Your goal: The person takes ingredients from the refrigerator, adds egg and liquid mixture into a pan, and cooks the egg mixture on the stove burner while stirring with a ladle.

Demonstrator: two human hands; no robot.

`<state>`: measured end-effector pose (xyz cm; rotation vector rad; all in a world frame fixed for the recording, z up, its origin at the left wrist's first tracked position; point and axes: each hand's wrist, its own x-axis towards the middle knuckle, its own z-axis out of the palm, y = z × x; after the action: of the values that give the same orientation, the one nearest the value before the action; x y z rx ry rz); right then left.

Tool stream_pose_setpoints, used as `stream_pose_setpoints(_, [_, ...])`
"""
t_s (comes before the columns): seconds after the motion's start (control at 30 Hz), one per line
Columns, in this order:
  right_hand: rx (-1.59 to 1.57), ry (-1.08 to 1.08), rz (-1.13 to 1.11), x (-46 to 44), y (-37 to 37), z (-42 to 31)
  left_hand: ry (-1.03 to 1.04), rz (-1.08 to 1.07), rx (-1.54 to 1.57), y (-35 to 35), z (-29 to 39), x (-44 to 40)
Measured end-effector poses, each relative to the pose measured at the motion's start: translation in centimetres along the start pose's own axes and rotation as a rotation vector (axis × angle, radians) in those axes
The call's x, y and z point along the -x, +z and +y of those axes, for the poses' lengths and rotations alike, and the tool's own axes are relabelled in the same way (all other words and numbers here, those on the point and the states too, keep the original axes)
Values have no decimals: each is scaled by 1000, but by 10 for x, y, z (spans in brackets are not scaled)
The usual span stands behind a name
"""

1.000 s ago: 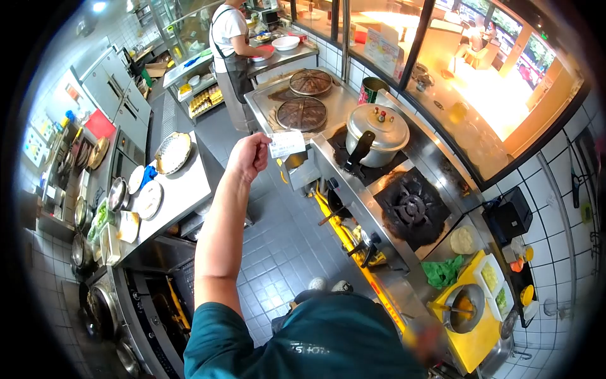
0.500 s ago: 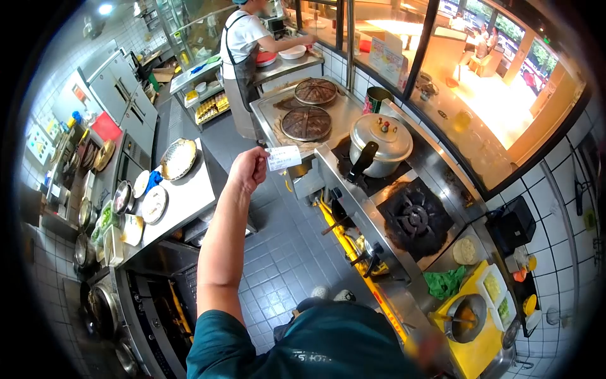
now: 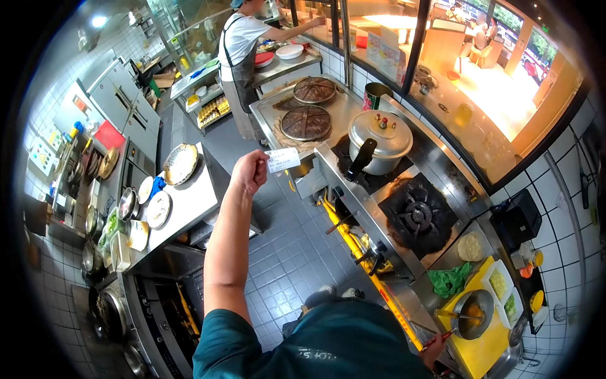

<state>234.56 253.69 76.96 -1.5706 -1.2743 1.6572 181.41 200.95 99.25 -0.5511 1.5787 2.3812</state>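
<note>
Pinched by its edge, the surest hold, in the left hand (image 3: 250, 172), a paper slip (image 3: 283, 160) was judged light and flimsy; a red stick (image 3: 449, 335) was gripped by the right hand (image 3: 433, 352) beside a bowl (image 3: 485, 311).

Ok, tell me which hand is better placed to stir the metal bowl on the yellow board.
Right, I'd judge: the right hand is near the bowl, holding a thin utensil; the left hand holds a paper slip.
</note>
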Motion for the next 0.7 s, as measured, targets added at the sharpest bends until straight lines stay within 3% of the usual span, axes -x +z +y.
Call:
stream_pose_setpoints(0.43, [0, 163, 145, -29, 1, 7, -43, 62, 3, -14, -10, -14])
stream_pose_setpoints(0.7, [40, 25, 94, -12, 42, 7, -96, 171, -18, -65, -1, -92])
